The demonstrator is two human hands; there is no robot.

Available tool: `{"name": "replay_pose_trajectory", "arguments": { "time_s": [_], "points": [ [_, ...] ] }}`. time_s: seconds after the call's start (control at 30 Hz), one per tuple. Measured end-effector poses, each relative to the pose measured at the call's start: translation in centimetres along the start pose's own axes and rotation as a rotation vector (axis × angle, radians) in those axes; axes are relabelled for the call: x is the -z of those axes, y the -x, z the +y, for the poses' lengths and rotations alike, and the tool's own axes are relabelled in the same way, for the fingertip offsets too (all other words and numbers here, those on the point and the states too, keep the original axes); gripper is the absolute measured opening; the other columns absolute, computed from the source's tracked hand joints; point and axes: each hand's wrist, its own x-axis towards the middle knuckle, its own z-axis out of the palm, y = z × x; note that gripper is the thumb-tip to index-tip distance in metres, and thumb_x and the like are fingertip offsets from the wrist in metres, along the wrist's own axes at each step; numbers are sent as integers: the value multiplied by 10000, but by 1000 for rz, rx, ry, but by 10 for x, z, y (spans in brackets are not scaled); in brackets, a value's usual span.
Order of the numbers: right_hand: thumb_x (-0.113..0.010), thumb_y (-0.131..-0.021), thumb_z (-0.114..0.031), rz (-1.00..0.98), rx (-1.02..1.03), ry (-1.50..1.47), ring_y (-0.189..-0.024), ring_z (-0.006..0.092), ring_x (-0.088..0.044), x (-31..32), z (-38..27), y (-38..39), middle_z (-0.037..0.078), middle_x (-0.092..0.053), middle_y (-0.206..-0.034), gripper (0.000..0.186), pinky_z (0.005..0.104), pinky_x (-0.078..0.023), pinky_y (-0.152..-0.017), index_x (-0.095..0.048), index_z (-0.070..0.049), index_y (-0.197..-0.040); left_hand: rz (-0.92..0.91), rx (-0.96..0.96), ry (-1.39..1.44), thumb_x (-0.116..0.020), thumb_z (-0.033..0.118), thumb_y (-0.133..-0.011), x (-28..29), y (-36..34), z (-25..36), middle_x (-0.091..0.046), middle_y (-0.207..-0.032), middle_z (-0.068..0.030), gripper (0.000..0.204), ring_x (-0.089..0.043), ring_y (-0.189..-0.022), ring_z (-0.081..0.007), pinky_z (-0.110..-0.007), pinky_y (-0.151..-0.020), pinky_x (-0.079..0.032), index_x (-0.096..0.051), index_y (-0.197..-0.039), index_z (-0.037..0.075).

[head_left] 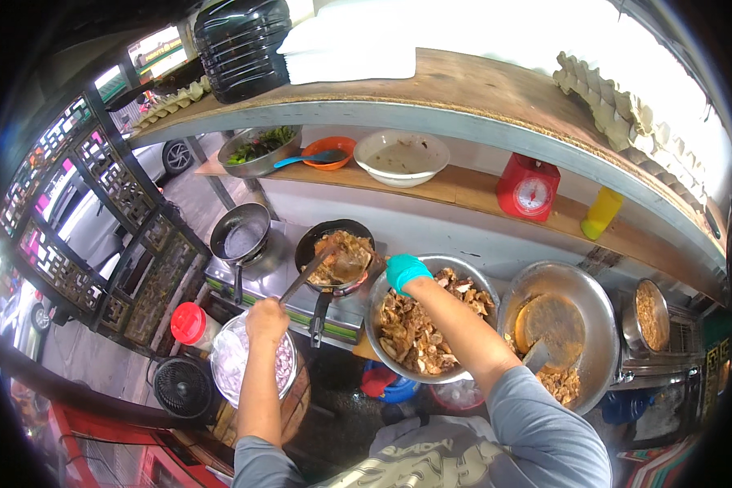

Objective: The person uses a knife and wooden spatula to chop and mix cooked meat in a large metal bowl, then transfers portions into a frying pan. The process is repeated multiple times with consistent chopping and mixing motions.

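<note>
My left hand (267, 320) is closed round the handle of a long cooking spatula (305, 278). The spatula's head rests in chopped brown meat (351, 246) in a black frying pan (304, 254) on the stove. My right hand (407, 273), in a teal glove, is over the left rim of a big steel bowl (372, 319) heaped with chopped cooked meat (419, 333). Its fingers are curled toward the pan; what they hold, if anything, is hidden. A second black pan (242, 236) stands left of the first.
A steel basin (598, 325) with a round board and chopped meat stands right. Lower left are a bowl of sliced onions (285, 358), a red-lidded jar (189, 324) and a fan (182, 385). Shelves above hold a red scale (529, 187), a white bowl (402, 172) and egg trays (618, 114).
</note>
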Motion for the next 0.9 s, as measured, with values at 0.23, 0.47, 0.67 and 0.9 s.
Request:
{"name": "replay_pose_trajectory", "arguments": {
  "time_s": [0.23,0.47,0.67,0.9],
  "points": [
    [-500,-901,-235,9,52,-111,-950,408,-662,1,40,24,243,-673,-1048,320,504,-515,-836,-684,-45,-1081,89,46,131,-583,203,-900,13,25,-7,-678,-876,-280,257,-655,-883,-454,-516,-805,-508,-702,-937,-21],
    [-508,-946,-302,218,-25,-247,-1026,415,-631,13,121,124,219,-666,-1116,375,493,-500,-903,-653,-65,-1197,-26,-166,311,-624,183,-888,33,107,39,-667,-909,-294,276,-642,-852,-469,-506,-780,-499,-687,-1016,-53],
    [-548,-947,-306,155,-194,-238,-997,425,-633,14,192,231,237,-659,-1088,384,491,-511,-883,-634,-92,-1254,-185,-358,103,-671,233,-852,10,180,122,-661,-853,-174,246,-664,-781,-390,-475,-705,-533,-700,-987,30],
    [-570,-946,-267,235,-169,-379,-865,425,-639,-5,227,305,227,-667,-949,381,494,-515,-779,-616,-109,-1289,-136,-451,-302,-628,192,-883,-23,217,200,-644,-826,-112,218,-690,-655,-250,-345,-556,-555,-677,-970,-1]
  ]
}}
